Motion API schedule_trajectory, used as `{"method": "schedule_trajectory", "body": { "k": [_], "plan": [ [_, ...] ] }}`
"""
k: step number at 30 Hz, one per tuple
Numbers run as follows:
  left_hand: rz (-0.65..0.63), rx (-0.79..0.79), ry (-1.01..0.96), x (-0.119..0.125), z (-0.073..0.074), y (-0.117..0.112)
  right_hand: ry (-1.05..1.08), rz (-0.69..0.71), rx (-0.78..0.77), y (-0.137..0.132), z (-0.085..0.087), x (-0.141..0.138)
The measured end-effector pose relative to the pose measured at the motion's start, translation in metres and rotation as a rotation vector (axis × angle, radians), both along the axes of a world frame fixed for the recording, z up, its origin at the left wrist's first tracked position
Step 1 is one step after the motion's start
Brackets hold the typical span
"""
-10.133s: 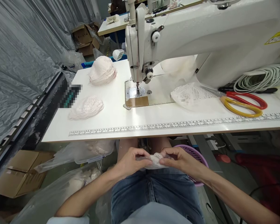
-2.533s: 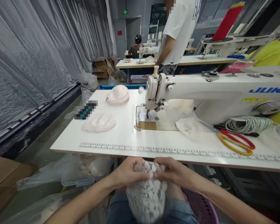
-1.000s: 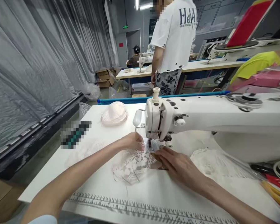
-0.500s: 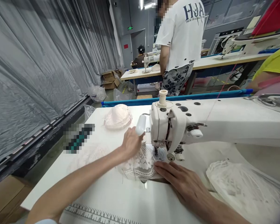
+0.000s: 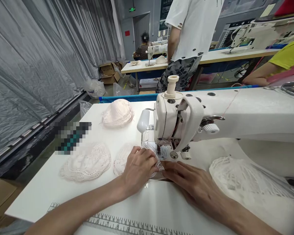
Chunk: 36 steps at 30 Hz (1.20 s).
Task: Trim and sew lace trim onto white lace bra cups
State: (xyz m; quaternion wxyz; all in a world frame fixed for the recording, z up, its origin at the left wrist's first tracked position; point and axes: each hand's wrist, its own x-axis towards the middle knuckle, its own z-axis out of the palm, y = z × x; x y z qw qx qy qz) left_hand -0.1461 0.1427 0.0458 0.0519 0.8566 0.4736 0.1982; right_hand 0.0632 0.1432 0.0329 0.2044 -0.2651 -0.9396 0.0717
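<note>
A white sewing machine stands before me, its presser foot low over the needle plate. Just in front of the foot lies a pale pink lace piece, mostly covered by my hands. My left hand is closed on the left part of the lace, thumb and fingers pressed together. My right hand lies over the lace's right edge, fingers held together; whatever its fingertips grip is hidden. More of the pale fabric spreads to the left of my left hand.
A stack of lace pieces lies on the left of the white table, with a pale pink rounded pile behind it. White lace lies under the machine arm. A printed ruler runs along the front. A person in white stands beyond.
My left hand has come back toward me, from beside the machine head to the lace near my right hand. The right hand stays near the foot. The camera view has shifted.
</note>
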Motion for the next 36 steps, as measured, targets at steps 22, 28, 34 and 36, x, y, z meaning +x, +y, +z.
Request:
{"method": "schedule_trajectory", "body": {
  "k": [22, 28, 34, 36],
  "plan": [
    [-0.085, 0.282, 0.093, 0.01, -0.003, -0.023, 0.158, -0.061, -0.076, 0.003, -0.006, 0.0],
    [-0.094, 0.249, 0.109, 0.011, -0.001, -0.033, 0.012, -0.127, -0.121, 0.009, 0.003, -0.019],
    [-0.068, 0.292, 0.163, 0.012, -0.007, -0.036, -0.2, -0.213, 0.027, 0.015, -0.001, -0.041],
    [-0.078, 0.287, 0.167, 0.011, -0.008, -0.035, -0.199, -0.222, 0.059, 0.016, -0.004, -0.042]
  ]
}}
